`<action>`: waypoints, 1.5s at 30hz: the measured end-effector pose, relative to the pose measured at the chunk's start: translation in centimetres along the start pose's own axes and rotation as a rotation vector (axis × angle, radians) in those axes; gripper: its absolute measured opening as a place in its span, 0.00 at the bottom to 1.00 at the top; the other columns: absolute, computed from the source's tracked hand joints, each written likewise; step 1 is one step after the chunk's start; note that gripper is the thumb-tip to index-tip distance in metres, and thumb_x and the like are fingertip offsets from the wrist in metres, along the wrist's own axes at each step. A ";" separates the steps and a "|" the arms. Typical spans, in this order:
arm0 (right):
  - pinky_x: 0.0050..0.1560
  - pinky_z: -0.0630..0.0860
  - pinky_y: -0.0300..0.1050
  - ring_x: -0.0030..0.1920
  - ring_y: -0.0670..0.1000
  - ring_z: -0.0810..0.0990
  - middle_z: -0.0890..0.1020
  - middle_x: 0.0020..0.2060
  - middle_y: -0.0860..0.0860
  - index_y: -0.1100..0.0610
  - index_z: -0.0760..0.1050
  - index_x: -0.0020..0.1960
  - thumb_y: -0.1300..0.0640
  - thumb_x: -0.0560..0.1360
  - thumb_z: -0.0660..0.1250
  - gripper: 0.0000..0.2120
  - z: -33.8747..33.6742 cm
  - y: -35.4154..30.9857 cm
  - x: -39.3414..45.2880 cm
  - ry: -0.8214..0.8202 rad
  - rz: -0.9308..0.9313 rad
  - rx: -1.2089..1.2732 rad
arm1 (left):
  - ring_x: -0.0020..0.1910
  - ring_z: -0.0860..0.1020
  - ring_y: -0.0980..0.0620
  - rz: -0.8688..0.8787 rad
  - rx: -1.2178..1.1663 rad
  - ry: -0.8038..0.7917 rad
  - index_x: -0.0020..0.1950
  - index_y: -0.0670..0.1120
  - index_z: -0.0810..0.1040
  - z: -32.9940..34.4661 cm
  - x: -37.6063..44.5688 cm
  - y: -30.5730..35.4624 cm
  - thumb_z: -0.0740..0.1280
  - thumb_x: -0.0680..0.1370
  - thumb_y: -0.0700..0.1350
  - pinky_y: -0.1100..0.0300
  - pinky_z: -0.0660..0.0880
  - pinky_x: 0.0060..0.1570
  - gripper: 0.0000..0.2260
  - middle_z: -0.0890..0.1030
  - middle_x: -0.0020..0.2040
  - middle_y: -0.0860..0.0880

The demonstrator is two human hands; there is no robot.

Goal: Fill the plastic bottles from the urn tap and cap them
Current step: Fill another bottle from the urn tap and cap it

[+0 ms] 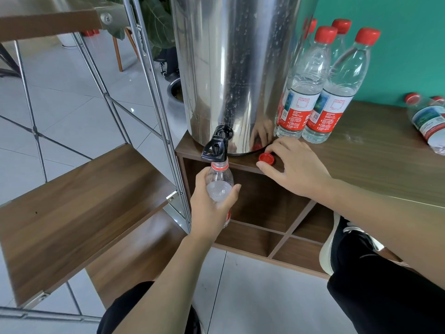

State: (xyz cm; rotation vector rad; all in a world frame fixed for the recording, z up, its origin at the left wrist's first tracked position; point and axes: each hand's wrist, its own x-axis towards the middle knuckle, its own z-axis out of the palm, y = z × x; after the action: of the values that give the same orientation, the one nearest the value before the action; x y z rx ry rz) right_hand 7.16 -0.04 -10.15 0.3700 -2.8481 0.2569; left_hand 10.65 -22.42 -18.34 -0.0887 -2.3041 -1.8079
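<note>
— Bottle (220,186) first. Is it hard to hold?

— I think it is soft, thin plastic. Squeeze too hard and it may bend and spill. It gets heavier as water goes in, and it may be wet and slippery. The middle, where it is widest, looks like the best place to hold it.

— Where is it now?

— Right under the black tap (216,145) of the big shiny urn (231,68), at the near left corner of the wooden cabinet (375,150). Its open mouth sits just below the spout. I cannot tell how full it is.

— What is the left hand (212,206) doing?

— It is wrapped round the middle of the bottle, thumb on one side, fingers on the other, keeping it upright.

— And the right hand (293,167)?

— It lies on the cabinet top, fingers bent a little. Its fingertips touch or nearly touch the red cap (266,157) lying there. I cannot tell if it pinches the cap.

— Are there more bottles?

— Yes. Capped bottles (322,92) stand to the right of the urn, and another bottle (428,121) lies far right.
</note>
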 end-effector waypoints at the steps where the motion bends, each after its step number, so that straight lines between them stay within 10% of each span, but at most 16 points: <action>1: 0.64 0.73 0.52 0.61 0.50 0.74 0.78 0.59 0.49 0.52 0.77 0.63 0.34 0.79 0.57 0.25 0.0 0.0 0.0 0.001 0.001 -0.003 | 0.63 0.74 0.65 0.001 0.000 0.001 0.74 0.54 0.67 0.0 0.0 0.0 0.78 0.74 0.53 0.79 0.68 0.58 0.32 0.78 0.64 0.59; 17: 0.64 0.74 0.53 0.62 0.51 0.75 0.79 0.60 0.49 0.52 0.77 0.63 0.33 0.79 0.56 0.27 -0.1 0.0 0.1 -0.009 0.006 -0.008 | 0.62 0.71 0.73 -0.013 -0.009 -0.010 0.72 0.62 0.63 0.0 0.1 -0.1 0.78 0.74 0.54 0.77 0.68 0.56 0.32 0.73 0.61 0.71; 45: 0.64 0.73 0.52 0.62 0.51 0.75 0.79 0.59 0.49 0.52 0.77 0.63 0.34 0.79 0.57 0.26 0.0 -0.1 -0.1 -0.008 -0.004 -0.014 | 0.64 0.75 0.62 0.001 -0.012 0.010 0.72 0.59 0.65 0.0 -0.1 -0.2 0.78 0.74 0.54 0.70 0.69 0.62 0.32 0.76 0.64 0.62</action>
State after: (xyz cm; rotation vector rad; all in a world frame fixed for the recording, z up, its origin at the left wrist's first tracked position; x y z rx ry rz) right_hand 7.29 -0.15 -10.13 0.3747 -2.8552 0.2348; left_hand 10.71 -22.48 -18.52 -0.0825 -2.2866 -1.8171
